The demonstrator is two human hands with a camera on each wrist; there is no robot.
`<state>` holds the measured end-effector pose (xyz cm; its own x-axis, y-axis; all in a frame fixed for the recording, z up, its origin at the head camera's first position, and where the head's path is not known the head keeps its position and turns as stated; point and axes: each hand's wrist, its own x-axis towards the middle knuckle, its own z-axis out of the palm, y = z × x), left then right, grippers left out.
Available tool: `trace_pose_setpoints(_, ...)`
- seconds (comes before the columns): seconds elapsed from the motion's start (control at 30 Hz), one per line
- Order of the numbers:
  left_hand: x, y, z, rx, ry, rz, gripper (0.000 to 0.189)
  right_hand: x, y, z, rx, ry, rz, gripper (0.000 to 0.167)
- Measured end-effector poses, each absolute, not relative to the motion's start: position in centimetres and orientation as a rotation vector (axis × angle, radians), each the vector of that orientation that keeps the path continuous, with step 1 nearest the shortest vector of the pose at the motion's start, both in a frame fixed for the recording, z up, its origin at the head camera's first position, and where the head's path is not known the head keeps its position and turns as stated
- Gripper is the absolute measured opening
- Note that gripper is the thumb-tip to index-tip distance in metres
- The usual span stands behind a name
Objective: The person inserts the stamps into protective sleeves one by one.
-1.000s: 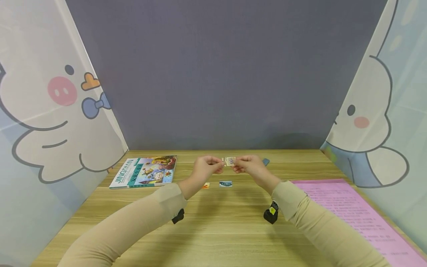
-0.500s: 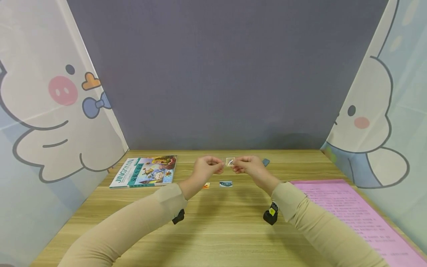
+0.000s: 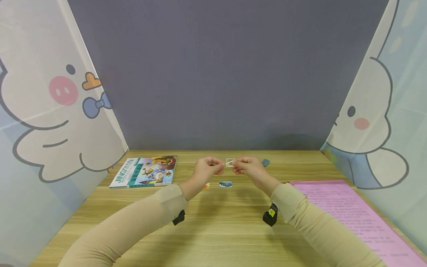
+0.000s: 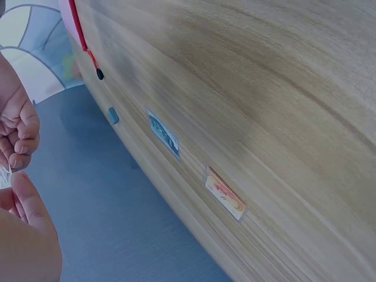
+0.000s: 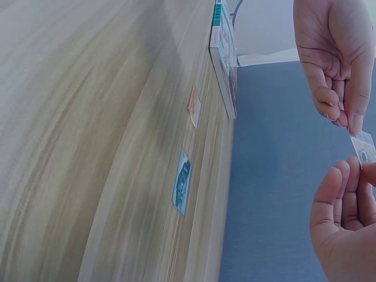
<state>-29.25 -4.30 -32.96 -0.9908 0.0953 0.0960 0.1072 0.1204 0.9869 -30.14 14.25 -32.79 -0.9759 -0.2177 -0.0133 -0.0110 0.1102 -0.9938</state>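
Observation:
Both hands hold up a small postage stamp (image 5: 363, 154) in a clear sleeve (image 5: 365, 137), above the far part of the table. My left hand (image 3: 210, 165) pinches the sleeve's left end between thumb and fingers. From the other side, my right hand (image 3: 248, 165) pinches the stamp's edge. A pale streak crosses the piece in the head view. Part of the stamp lies behind the right thumb and past the right wrist view's border. Below the hands, a blue stamp (image 3: 225, 184) and an orange stamp (image 4: 225, 192) lie flat on the table.
A picture book (image 3: 145, 171) lies at the far left. At the right is a pink sheet with printed text (image 3: 347, 218). A small blue-grey block (image 3: 265, 162) sits behind my right hand. A grey panel (image 3: 213, 74) closes off the table's back.
The held piece has tilted: its printed face showed one second ago, and now a pale outline and white streak reach towards the left fingertips. Both hands stay almost in place.

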Motion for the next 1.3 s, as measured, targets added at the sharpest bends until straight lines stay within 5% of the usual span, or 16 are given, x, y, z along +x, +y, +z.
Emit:
trace_pose_setpoints(0.8,-26.6,-4.4,-31.1,-0.26,-2.333,-2.105,0.016,-30.2,14.5,-33.3,-0.251,2.191,-1.925,0.029)
trace_pose_setpoints(1.3,-29.1,-4.3,-33.6,-0.214,-2.344,-2.114,0.017,-30.3,14.5,-33.1,-0.236,2.146,-1.931,0.027)
